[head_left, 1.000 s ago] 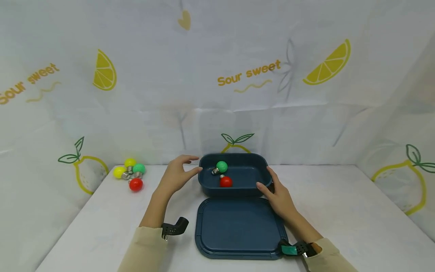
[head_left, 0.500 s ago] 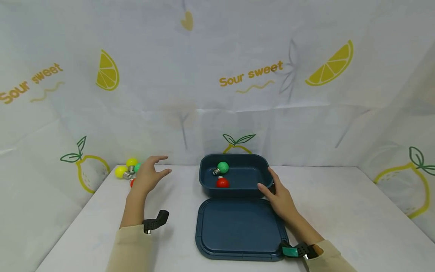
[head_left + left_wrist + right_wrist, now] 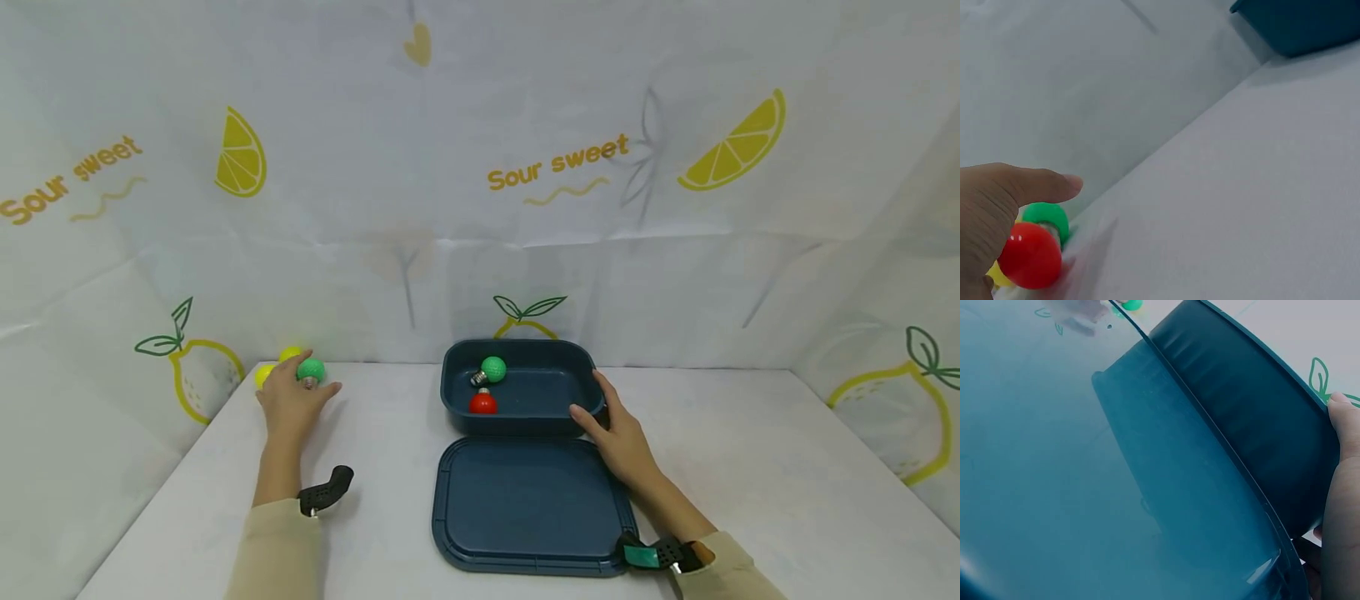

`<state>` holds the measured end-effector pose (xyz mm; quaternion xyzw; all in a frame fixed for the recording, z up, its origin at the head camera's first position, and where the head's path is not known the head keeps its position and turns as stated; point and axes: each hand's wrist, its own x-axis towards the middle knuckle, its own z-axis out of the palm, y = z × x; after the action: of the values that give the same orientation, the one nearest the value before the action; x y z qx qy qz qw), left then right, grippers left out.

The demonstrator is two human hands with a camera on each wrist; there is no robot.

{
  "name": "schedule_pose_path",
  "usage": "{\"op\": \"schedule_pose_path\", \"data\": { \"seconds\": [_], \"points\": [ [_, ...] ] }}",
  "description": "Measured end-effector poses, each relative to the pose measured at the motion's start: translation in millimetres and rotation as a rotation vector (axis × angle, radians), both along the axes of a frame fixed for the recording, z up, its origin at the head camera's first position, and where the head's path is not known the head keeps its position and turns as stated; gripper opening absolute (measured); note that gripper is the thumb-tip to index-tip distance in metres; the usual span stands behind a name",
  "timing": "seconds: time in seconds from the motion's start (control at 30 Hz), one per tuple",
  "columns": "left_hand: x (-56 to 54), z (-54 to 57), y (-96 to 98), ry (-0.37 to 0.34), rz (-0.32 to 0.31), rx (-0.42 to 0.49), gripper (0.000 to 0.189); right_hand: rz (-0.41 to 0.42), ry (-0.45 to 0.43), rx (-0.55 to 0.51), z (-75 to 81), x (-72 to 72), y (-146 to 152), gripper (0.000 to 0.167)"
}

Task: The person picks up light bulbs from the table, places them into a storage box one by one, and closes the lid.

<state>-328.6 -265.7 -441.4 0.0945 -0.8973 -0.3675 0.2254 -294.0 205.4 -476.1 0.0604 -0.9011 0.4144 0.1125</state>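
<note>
My left hand [image 3: 292, 404] is among the loose bulbs at the far left, thumb and fingers spread apart. A green light bulb [image 3: 311, 369] shows between them, with yellow bulbs [image 3: 262, 375] just beyond the fingers. In the left wrist view a red bulb [image 3: 1032, 256] lies below the thumb; in the head view the hand hides it. My right hand [image 3: 622, 433] holds the right front corner of a dark blue box [image 3: 525, 425], thumb at the rim. Inside the box lie a green bulb [image 3: 493, 369] and a red bulb [image 3: 483, 403].
A flat dark blue lid [image 3: 532, 508] lies on the white table [image 3: 390, 467] directly in front of the box. Behind the table hangs a white cloth [image 3: 337, 275] with lemon prints, close to the back of the box.
My left hand has moved left from beside the box to the loose bulbs. The red bulb in the box has rolled slightly left. My right hand stays at the corner.
</note>
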Motion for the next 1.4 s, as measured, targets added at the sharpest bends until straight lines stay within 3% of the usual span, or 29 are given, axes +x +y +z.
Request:
{"op": "schedule_pose_path", "data": {
  "seconds": [0.2,0.4,0.63,0.8,0.93,1.17,1.4],
  "points": [
    [-2.9,-16.5,-5.4,-0.104,-0.077,0.098,0.077,-0.004,-0.005,-0.005,-0.4,-0.1,1,0.075],
    [-4.9,-24.4,-6.3,-0.173,-0.151,0.113,0.065,-0.002,-0.003,-0.005,-1.1,-0.4,1,0.075],
    [-3.3,-26.0,-4.6,-0.211,-0.123,0.158,0.060,0.001,0.011,-0.003,-1.5,-1.1,0,0.075],
    [-1.8,-25.7,-3.3,-0.192,-0.087,0.188,0.057,0.001,0.007,-0.006,-1.9,-0.5,0,0.075],
    [-2.0,-23.4,-1.4,-0.125,-0.082,0.199,0.055,0.003,0.011,-0.003,-2.1,-0.1,0,0.075],
    [-2.9,-16.3,5.2,-0.014,-0.095,0.239,0.053,0.009,0.012,0.004,-2.1,0.6,1,0.076],
    [-9.6,-6.0,21.7,0.043,-0.148,0.174,0.050,0.002,0.007,0.009,-0.7,0.5,1,0.076]
  ]
}}
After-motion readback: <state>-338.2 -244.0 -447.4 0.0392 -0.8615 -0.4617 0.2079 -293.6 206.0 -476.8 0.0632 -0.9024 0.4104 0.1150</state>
